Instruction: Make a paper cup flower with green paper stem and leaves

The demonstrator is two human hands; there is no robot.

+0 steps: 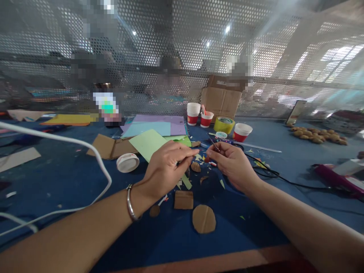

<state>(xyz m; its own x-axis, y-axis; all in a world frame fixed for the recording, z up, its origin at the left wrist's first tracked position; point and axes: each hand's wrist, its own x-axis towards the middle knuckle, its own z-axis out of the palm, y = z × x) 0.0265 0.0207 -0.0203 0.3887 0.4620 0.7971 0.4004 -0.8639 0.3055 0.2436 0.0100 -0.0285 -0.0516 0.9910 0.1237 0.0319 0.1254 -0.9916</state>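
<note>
My left hand [166, 167] is closed in a pinch over the blue table [62, 178], gripping a thin dark stick-like thing that I cannot name. My right hand [231, 163] is closed too, pinching a thin dark stick [213, 144] that points up and to the left. The fingertips of both hands nearly meet above small cardboard cut-outs [195, 167]. A round cardboard disc [204, 218] and a cardboard square [183, 200] lie just below the hands. A metal bangle [130, 203] circles my left wrist.
Coloured paper sheets [153, 131] and cardboard pieces [109, 147] lie behind the hands. A white lid [127, 162], red-and-white paper cups [193, 113], yellow tape [224, 124], a black cable [273, 174] and a white cable [85, 146] are around. A perforated screen [182, 57] stands at the back.
</note>
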